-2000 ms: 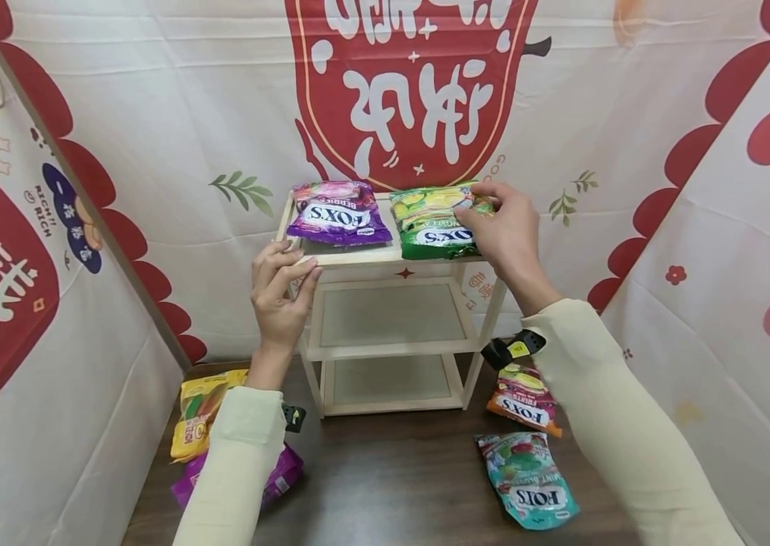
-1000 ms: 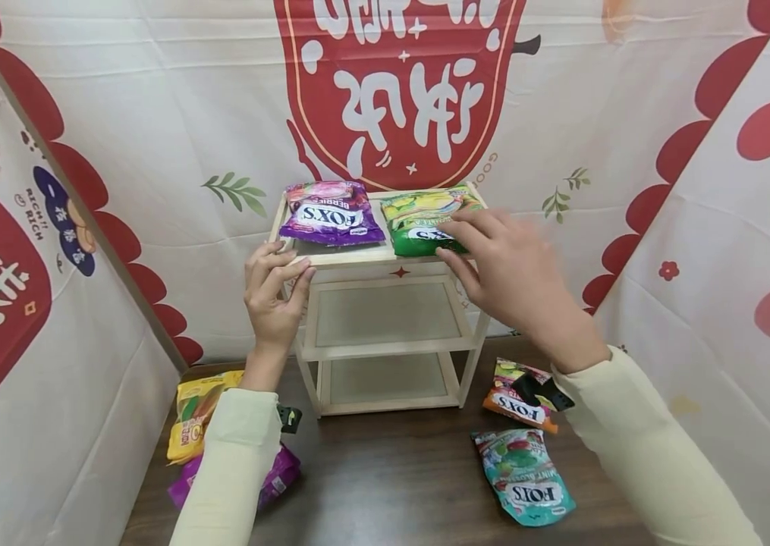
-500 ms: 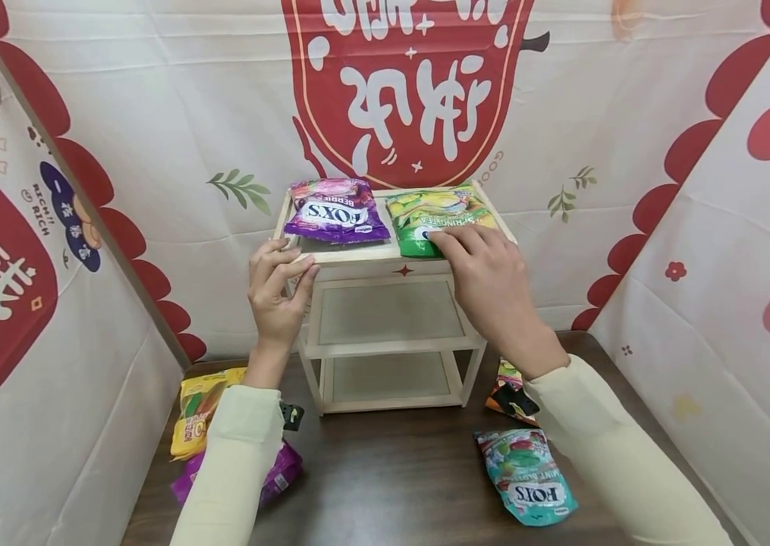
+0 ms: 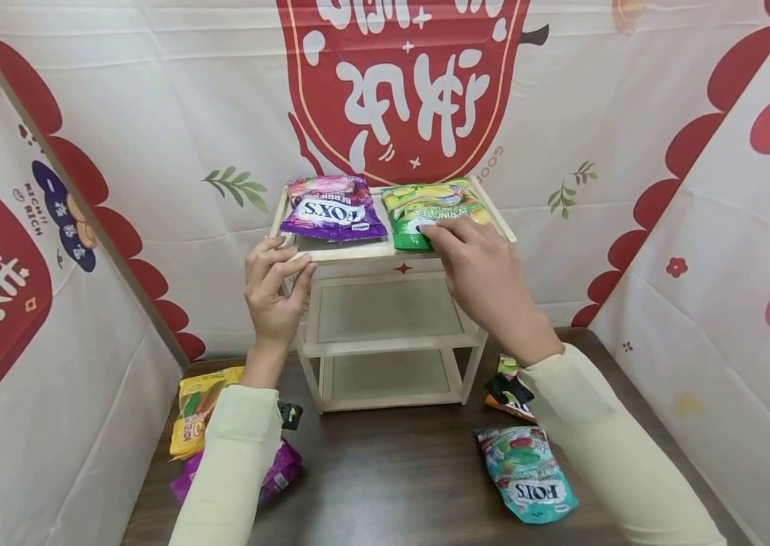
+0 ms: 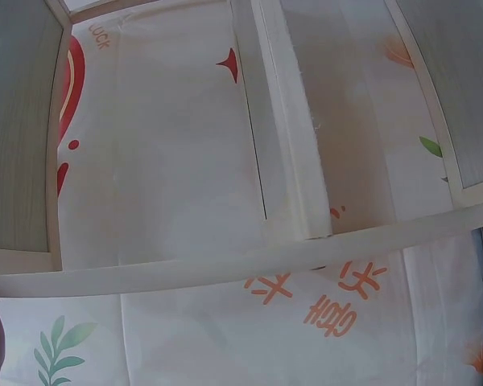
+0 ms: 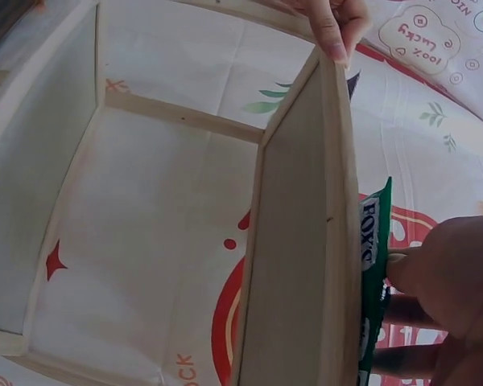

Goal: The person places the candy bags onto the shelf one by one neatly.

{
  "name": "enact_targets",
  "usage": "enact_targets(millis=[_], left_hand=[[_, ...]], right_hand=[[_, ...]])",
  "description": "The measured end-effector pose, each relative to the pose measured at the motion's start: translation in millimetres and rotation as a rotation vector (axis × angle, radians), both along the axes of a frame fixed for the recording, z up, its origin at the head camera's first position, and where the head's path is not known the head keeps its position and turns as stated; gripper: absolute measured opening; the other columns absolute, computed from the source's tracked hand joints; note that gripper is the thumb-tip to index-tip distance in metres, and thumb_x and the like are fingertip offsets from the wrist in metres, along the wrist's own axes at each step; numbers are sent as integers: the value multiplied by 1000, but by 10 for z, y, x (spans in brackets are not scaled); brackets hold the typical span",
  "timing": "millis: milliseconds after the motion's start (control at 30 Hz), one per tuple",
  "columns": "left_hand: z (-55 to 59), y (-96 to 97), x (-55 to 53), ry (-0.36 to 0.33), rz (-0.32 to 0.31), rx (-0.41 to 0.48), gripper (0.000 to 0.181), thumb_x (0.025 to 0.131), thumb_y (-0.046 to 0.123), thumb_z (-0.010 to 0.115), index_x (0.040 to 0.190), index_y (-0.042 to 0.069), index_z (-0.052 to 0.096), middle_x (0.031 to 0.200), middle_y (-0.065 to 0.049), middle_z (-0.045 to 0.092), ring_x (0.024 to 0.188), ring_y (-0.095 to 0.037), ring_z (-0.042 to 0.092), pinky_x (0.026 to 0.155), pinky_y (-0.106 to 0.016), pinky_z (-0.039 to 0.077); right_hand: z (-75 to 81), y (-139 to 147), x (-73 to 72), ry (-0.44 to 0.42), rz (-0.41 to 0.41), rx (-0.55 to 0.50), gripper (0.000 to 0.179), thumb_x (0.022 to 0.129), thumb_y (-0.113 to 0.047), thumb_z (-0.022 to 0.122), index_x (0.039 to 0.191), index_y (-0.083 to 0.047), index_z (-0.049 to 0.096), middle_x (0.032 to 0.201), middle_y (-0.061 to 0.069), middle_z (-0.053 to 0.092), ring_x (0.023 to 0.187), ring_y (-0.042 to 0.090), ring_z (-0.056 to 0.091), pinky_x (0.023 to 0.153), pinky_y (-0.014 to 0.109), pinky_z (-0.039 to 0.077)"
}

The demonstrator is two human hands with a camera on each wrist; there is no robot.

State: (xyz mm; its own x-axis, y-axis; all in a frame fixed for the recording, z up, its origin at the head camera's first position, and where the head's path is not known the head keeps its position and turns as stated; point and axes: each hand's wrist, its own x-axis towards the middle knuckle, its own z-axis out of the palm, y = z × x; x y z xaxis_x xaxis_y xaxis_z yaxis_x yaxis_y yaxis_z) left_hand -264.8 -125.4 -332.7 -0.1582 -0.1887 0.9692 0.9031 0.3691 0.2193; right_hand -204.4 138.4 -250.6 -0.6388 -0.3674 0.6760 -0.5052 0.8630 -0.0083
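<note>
A three-tier white shelf rack [image 4: 385,349] stands on a dark wooden table. On its top tier lie a purple Fox's Berries candy bag [image 4: 333,208], at left, and a green Fox's Spring Tea candy bag [image 4: 419,205], at right. The left hand [image 4: 275,292] grips the top tier's front left corner, thumb below the rim; the right wrist view shows its fingertips [image 6: 336,47] on that corner. With bent fingers and thumb the right hand [image 4: 490,280] pinches the green bag's front right part, partly hiding it. In the right wrist view the green bag's edge [image 6: 374,249] shows beside its fingers.
A yellow bag [image 4: 196,406] and a magenta bag [image 4: 282,474] lie at the table's left, partly behind the left sleeve. To the right lie a teal Mint Blossom bag [image 4: 528,478] and a mostly hidden orange bag [image 4: 514,409]. Printed cloth [image 4: 173,91] walls surround the table.
The right hand has let go of the green bag's far right edge, swung round toward the front and taken the bag's front part. The left hand has stayed on the rack corner.
</note>
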Motion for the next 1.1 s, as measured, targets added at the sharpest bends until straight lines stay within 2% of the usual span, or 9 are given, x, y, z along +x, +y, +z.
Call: enact_targets(millis=[167, 467, 900, 1100], left_hand=[[-8, 6, -5, 1, -2, -2, 21, 65, -10, 80, 81, 0, 71, 89, -18, 63, 106, -37, 54, 102, -50, 39], [-25, -10, -29, 16, -5, 7, 22, 64, -13, 79, 81, -2, 70, 89, -20, 63, 105, -40, 54, 102, -52, 38], [7, 1, 0, 7, -11, -1, 22, 65, -11, 79, 82, -1, 71, 89, -19, 63, 106, -39, 54, 103, -52, 37], [2, 0, 0, 1, -7, -1, 21, 65, -11, 79, 82, -1, 71, 89, -19, 63, 106, -39, 54, 103, -52, 38]], right_hand=[[-6, -14, -23, -33, 6, 7, 33, 93, -8, 58, 126, -6, 61, 119, 14, 60, 111, 30, 54, 98, 49, 42], [32, -21, -94, -109, 3, 41, 36, 94, -8, 55, 130, -7, 58, 124, 13, 58, 116, 30, 52, 100, 46, 40], [65, -23, -212, -174, -14, 50, 37, 94, -6, 53, 131, -7, 58, 126, 14, 58, 116, 31, 52, 102, 46, 40], [114, -21, -264, -219, -5, 36, 35, 96, -9, 51, 131, -7, 58, 126, 15, 58, 115, 33, 53, 98, 49, 45]])
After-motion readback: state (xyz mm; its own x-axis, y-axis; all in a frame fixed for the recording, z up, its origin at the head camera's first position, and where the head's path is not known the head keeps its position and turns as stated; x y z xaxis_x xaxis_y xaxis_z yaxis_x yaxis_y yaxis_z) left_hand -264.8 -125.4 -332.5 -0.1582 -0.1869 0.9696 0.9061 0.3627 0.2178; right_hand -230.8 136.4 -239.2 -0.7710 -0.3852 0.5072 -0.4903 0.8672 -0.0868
